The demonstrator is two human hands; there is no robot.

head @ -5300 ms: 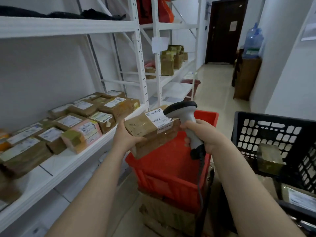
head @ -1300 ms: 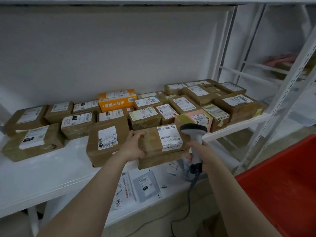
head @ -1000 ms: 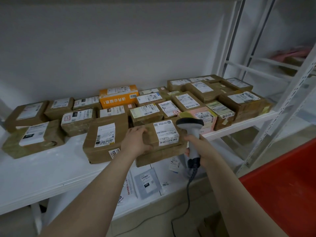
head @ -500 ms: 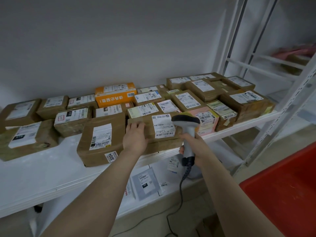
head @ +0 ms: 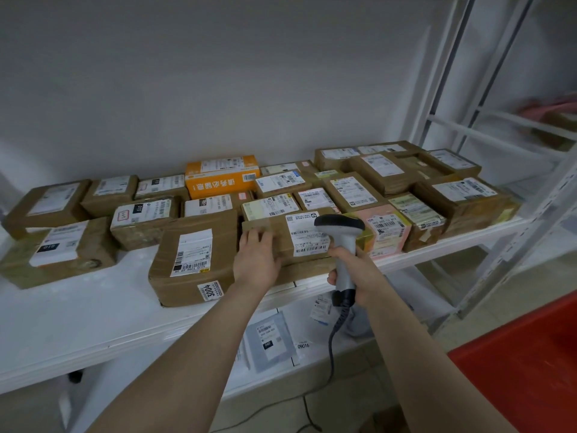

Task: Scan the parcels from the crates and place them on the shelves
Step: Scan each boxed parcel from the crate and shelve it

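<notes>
A brown cardboard parcel point(head: 301, 240) with a white barcode label lies on the white shelf point(head: 93, 310), near its front edge, among several other parcels. My left hand point(head: 256, 257) rests flat on the parcel's left end with the fingers straight. My right hand point(head: 356, 276) grips the grey handle of a corded barcode scanner point(head: 340, 232), held upright just in front of the parcel's right end. The scanner's dark head covers part of the label.
A larger brown parcel point(head: 193, 257) sits just left of my left hand, a pink one point(head: 385, 229) to the right. An orange box point(head: 222, 176) stands at the back. A red crate point(head: 530, 364) is at lower right. The lower shelf holds flat grey mailers point(head: 268, 342).
The parcel went from being carried in front of the shelf to lying on it, pushed back among the others. My left hand flattened on top of it. The scanner stayed in my right hand.
</notes>
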